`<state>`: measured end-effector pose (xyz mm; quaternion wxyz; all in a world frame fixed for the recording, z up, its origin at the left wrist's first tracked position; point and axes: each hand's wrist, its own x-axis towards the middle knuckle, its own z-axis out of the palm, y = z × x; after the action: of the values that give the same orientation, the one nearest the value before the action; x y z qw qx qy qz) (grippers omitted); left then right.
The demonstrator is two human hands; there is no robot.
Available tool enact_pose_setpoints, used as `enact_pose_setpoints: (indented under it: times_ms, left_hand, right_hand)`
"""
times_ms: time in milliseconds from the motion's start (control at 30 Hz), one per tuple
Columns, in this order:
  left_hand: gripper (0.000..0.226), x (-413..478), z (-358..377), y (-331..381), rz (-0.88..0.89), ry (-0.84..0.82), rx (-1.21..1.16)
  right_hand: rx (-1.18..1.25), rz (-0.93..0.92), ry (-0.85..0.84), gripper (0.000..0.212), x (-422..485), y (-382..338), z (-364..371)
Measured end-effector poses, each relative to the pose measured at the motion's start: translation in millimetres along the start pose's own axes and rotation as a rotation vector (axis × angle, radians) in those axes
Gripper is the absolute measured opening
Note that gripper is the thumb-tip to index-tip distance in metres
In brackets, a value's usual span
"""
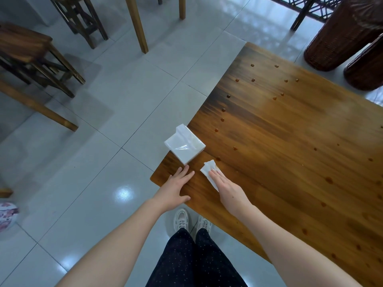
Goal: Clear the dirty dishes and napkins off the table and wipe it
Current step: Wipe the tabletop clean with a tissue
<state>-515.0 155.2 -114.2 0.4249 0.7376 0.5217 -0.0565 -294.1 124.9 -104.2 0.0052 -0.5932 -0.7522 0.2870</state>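
A brown wooden table fills the right half of the head view, dotted with several dark brown sauce drops. My right hand lies flat with straight fingers on a white tissue, pressing it to the tabletop near the corner. My left hand rests flat and open on the table's near corner, empty. A white pack of tissues in clear wrap sits at the table's left edge, just beyond my left fingertips.
Wooden stools and table legs stand on the grey tiled floor to the left and back. Two dark wicker baskets stand past the table's far right. A patterned round object lies at the left edge.
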Motion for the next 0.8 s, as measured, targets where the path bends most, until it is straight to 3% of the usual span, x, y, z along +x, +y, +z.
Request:
enact_pose_setpoints:
  times_ms: [233,400,600,800]
  left_hand:
    - [0.086,0,0,0,-0.003,-0.010,0.004]
    - [0.086,1,0,-1,-0.010,-0.013,0.020]
    - [0.086,0,-2,0,-0.009,-0.018,0.030]
    - [0.085,-1,-4,3,-0.016,-0.025,0.033]
  right_hand:
    - [0.009,-0.090,-0.104,0.079,-10,-6,9]
    - [-0.144,-0.235,-0.175,0.087,-5,-1,3]
    - [-0.253,-0.263,-0.142,0.078,2,3,-1]
    - [-0.399,-0.172,-0.085,0.082,17,16,-16]
